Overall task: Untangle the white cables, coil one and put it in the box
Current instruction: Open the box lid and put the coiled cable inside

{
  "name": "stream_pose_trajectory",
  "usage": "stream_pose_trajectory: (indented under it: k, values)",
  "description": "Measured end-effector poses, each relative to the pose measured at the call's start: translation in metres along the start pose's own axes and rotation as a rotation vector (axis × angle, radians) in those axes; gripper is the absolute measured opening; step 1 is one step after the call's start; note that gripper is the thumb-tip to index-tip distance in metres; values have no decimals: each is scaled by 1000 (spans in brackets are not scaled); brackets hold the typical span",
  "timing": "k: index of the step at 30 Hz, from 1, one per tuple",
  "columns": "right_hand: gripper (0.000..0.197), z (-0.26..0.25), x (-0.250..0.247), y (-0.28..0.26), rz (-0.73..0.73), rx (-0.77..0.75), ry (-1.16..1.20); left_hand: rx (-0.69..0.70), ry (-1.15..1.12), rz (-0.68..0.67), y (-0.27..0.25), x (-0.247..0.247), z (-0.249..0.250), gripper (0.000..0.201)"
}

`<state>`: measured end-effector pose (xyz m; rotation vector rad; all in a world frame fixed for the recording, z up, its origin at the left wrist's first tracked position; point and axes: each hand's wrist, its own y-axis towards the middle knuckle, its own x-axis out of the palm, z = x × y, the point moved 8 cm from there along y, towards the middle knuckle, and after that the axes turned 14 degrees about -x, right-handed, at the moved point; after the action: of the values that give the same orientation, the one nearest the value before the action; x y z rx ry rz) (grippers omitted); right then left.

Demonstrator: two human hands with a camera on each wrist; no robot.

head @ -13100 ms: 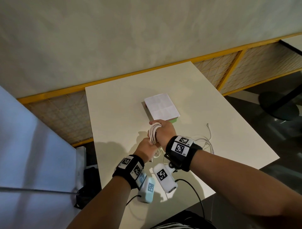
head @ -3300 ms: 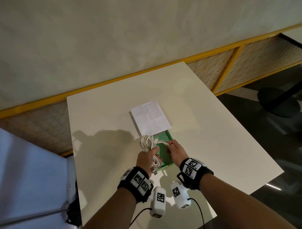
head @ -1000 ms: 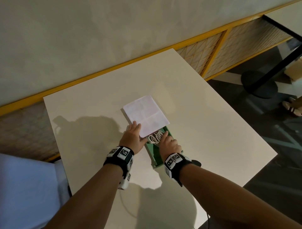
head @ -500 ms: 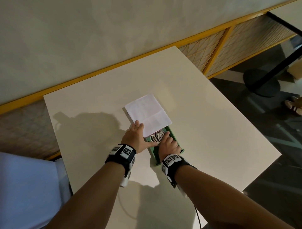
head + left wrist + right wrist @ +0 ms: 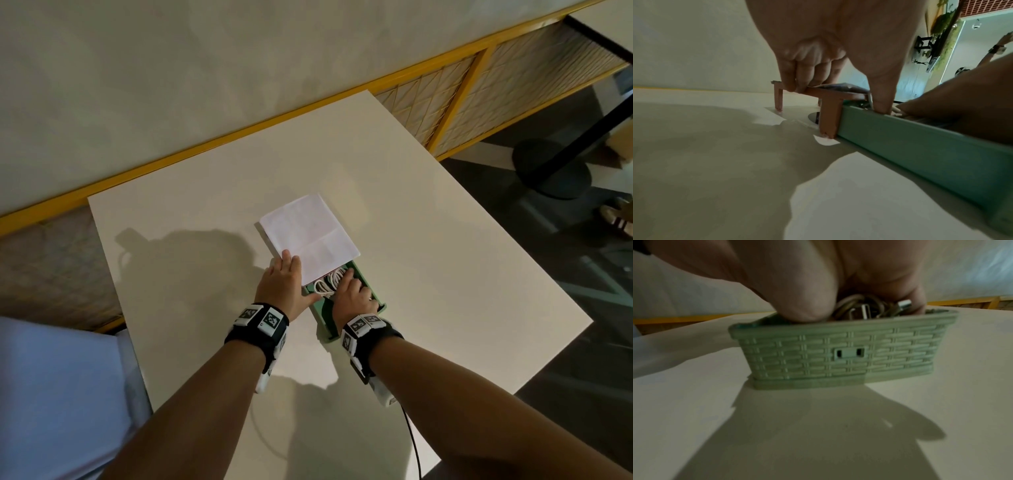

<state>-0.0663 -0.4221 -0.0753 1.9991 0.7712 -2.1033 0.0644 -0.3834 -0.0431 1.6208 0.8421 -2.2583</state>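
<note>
Lying coiled inside the green box (image 5: 323, 322) at frame centre is the white cable (image 5: 323, 284) | right grip (image 5: 351, 296), fingers stretched, is pressing it down | left grip (image 5: 282, 284), unclenched, is resting on the edge of the white lid (image 5: 308, 236), upper left of the box | tabletop (image 5: 445, 274) is bearing everything.

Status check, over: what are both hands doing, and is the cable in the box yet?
Left hand rests on white lid, thumb on green box rim. Right hand presses coiled cable into box. Lid overhangs box's far end.
</note>
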Motion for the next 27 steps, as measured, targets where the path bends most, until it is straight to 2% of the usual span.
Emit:
stream_pose_trajectory:
  k: [4,7,9,11,14,17,23,27]
  values:
    - [58,-1,-4,4,10,12,44,-3,-25,-40,1,-2,-2,87]
    - [54,-6,4,9,59,-18,70,-17,-38,-41,-2,-8,-2,79]
    - [54,-4,-4,6,-11,0,43,-48,-83,-55,-1,-8,-2,75]
    - [55,-4,2,5,-110,-29,29,-90,-178,-72,-2,-6,-2,76]
    - [56,-6,3,10,-34,-107,6,-170,-397,-119,-4,-4,-4,93]
    - [56,-5,2,12,-61,-111,21,-311,-642,-153,-2,2,-18,103]
    - [57,-9,1,16,-78,-68,44,-326,-763,-175,4,8,-27,75]
    - [53,-11,-4,23,-11,12,118,-314,-761,-133,6,7,-27,66]
